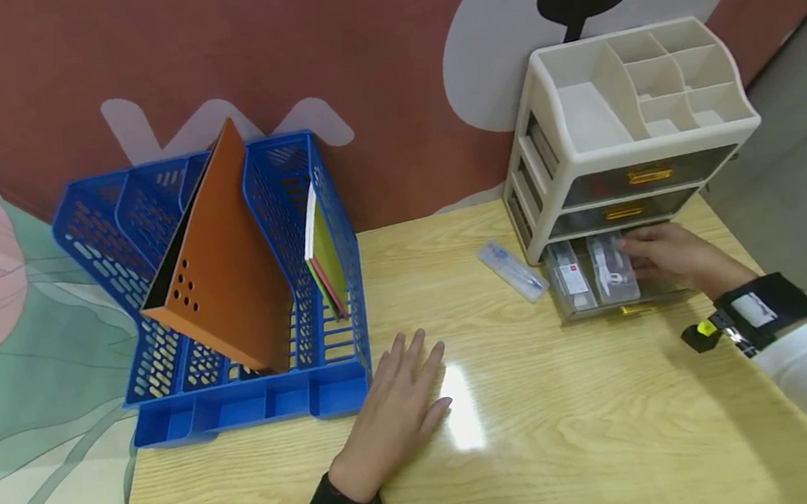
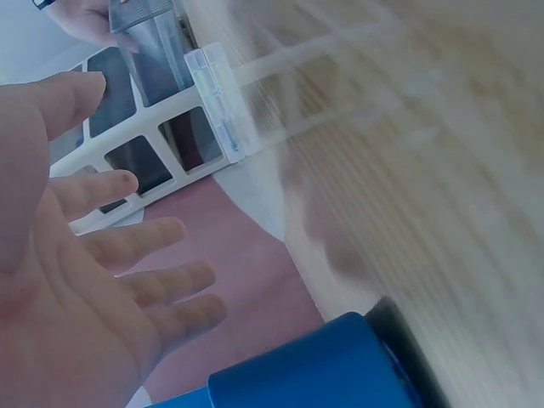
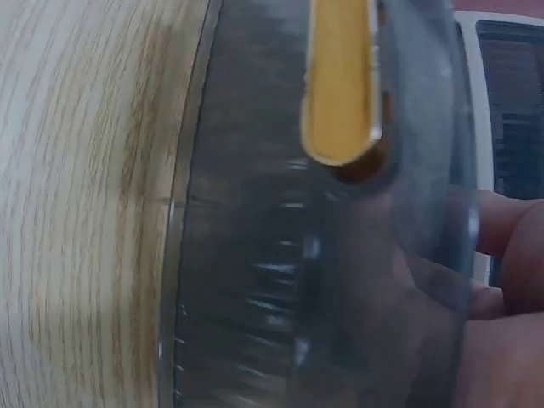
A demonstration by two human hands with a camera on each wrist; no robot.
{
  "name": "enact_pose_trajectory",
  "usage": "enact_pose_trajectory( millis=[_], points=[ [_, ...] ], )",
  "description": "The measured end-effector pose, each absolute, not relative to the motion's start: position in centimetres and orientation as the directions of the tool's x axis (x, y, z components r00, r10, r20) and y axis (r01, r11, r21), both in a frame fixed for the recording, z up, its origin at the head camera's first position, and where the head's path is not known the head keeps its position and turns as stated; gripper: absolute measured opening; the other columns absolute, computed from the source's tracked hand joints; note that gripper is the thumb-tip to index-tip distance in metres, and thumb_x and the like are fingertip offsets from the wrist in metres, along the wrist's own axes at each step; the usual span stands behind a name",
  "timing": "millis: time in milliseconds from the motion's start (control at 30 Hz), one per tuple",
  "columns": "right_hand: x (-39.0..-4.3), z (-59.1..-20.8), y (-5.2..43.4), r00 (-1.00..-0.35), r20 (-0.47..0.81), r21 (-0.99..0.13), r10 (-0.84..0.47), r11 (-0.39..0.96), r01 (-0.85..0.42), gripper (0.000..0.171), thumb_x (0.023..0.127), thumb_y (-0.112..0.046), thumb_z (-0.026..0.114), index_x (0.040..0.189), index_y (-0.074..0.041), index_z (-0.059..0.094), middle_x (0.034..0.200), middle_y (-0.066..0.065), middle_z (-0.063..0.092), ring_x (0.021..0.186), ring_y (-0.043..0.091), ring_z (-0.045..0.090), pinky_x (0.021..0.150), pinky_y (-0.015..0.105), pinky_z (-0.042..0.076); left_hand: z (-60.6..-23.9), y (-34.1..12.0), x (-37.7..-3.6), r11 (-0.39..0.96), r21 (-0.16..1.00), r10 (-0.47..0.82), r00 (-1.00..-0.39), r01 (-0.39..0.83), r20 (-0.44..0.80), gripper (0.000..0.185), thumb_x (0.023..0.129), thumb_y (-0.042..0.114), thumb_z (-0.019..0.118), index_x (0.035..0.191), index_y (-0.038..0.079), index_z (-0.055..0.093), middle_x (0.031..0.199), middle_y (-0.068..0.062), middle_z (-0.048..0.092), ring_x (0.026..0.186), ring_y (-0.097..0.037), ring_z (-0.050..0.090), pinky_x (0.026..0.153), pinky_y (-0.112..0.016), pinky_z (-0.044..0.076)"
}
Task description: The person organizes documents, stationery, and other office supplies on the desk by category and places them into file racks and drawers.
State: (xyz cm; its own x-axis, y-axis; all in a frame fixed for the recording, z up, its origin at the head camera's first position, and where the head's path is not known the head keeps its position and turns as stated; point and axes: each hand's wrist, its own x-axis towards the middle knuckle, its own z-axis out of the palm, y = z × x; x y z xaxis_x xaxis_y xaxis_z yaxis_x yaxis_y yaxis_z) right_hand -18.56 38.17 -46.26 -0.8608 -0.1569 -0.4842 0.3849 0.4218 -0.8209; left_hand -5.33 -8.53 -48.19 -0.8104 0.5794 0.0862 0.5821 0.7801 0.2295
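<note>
My right hand (image 1: 665,258) reaches into the pulled-out bottom drawer (image 1: 607,312) of a cream desktop organizer (image 1: 555,132). Its thumb and fingers pinch the right edge of a clear plastic case (image 1: 622,284) with a white cable inside. To the left of that case lies another clear case (image 1: 569,275) with a white label. In the right wrist view, the drawer's smoky transparent front (image 3: 246,221) and yellow handle (image 3: 340,85) partly cover the fingers. My left hand (image 1: 393,413) rests palm down on the table, fingers spread, beside the blue file rack (image 1: 248,405).
An orange folder (image 1: 232,273) and a few thin notebooks (image 1: 327,261) stand in the rack. A slim clear pouch (image 1: 513,269) lies on the wooden table (image 1: 521,473), left of the drawer. A patterned curtain (image 1: 378,45) hangs behind.
</note>
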Motion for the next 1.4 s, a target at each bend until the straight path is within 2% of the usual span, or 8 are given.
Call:
enact_pose_trajectory(
  millis=[133,233,367,633,933,1033,1200,1400],
  points=[
    [-18.7,-47.0,37.8,-0.882,-0.453,-0.781,-0.132,0.535,0.321,0.065,0.112,-0.026,0.041,0.151,0.022,0.024,0.134,0.032,0.053,0.097,0.003,0.062,0.089,0.029,0.06,-48.2,-8.4,-5.4,0.783,0.229,0.579,-0.812,0.578,0.07,0.069,0.103,0.046,0.059,0.161,0.015,0.038,0.167,-0.018,0.032,0.154,-0.044,0.031,0.121,-0.057,0.035],
    [-18.7,-47.3,37.5,-0.896,-0.43,-0.753,-0.113,0.593,0.286,0.062,0.112,-0.025,0.041,0.153,0.019,0.025,0.143,0.04,0.044,0.104,0.015,0.064,0.089,0.033,0.061,-48.3,-8.4,-5.4,0.782,0.238,0.579,-0.813,0.576,0.063,0.069,0.103,0.047,0.058,0.161,0.016,0.038,0.167,-0.018,0.031,0.154,-0.044,0.03,0.121,-0.058,0.034],
    [-18.7,-47.3,37.0,-0.915,-0.39,-0.755,-0.101,0.603,0.256,0.057,0.111,-0.021,0.043,0.152,0.017,0.03,0.14,0.04,0.046,0.107,0.025,0.065,0.087,0.037,0.062,-48.4,-8.4,-5.5,0.782,0.242,0.576,-0.815,0.574,0.07,0.069,0.103,0.046,0.059,0.161,0.015,0.038,0.167,-0.019,0.032,0.153,-0.045,0.031,0.121,-0.058,0.035],
    [-18.7,-47.4,36.2,-0.935,-0.349,-0.692,-0.059,0.689,0.215,0.047,0.108,-0.026,0.054,0.127,0.016,0.052,0.12,0.034,0.06,0.093,0.024,0.067,0.077,0.036,0.062,-48.4,-8.5,-5.5,0.782,0.242,0.572,-0.816,0.574,0.089,0.069,0.102,0.043,0.061,0.16,0.014,0.038,0.166,-0.02,0.034,0.153,-0.045,0.032,0.12,-0.059,0.036],
    [-18.0,-46.5,35.3,-0.939,-0.338,-0.575,-0.072,0.805,0.145,0.051,0.108,-0.027,0.047,0.134,0.016,0.054,0.122,0.034,0.06,0.1,0.037,0.059,0.076,0.037,0.052,-48.5,-8.7,-5.8,0.795,0.226,0.55,-0.826,0.563,0.123,0.068,0.101,0.039,0.064,0.159,0.013,0.04,0.164,-0.021,0.037,0.151,-0.046,0.035,0.118,-0.059,0.038],
    [-17.4,-46.0,34.9,-0.94,-0.328,-0.55,-0.097,0.828,0.107,0.054,0.108,-0.026,0.047,0.138,0.018,0.05,0.125,0.038,0.06,0.1,0.04,0.064,0.078,0.045,0.056,-48.5,-8.7,-6.0,0.799,0.232,0.543,-0.831,0.556,0.122,0.067,0.101,0.04,0.064,0.159,0.013,0.041,0.164,-0.021,0.037,0.152,-0.045,0.034,0.119,-0.059,0.038],
    [-16.2,-44.8,34.0,-0.937,-0.33,-0.513,-0.117,0.855,0.073,0.061,0.108,-0.027,0.047,0.146,0.02,0.039,0.137,0.044,0.052,0.118,0.057,0.059,0.092,0.062,0.055,-48.6,-8.6,-6.3,0.802,0.248,0.533,-0.838,0.544,0.115,0.066,0.102,0.039,0.062,0.159,0.012,0.04,0.165,-0.02,0.036,0.152,-0.044,0.034,0.119,-0.058,0.037],
    [-14.4,-42.6,32.9,-0.95,-0.26,-0.462,-0.175,0.886,-0.036,0.061,0.107,-0.027,0.052,0.142,0.021,0.043,0.135,0.045,0.052,0.114,0.059,0.06,0.085,0.063,0.057,-48.5,-8.3,-6.7,0.794,0.273,0.528,-0.838,0.544,0.135,0.066,0.102,0.038,0.062,0.158,0.011,0.041,0.164,-0.021,0.037,0.152,-0.045,0.034,0.12,-0.058,0.036]
  ],
)
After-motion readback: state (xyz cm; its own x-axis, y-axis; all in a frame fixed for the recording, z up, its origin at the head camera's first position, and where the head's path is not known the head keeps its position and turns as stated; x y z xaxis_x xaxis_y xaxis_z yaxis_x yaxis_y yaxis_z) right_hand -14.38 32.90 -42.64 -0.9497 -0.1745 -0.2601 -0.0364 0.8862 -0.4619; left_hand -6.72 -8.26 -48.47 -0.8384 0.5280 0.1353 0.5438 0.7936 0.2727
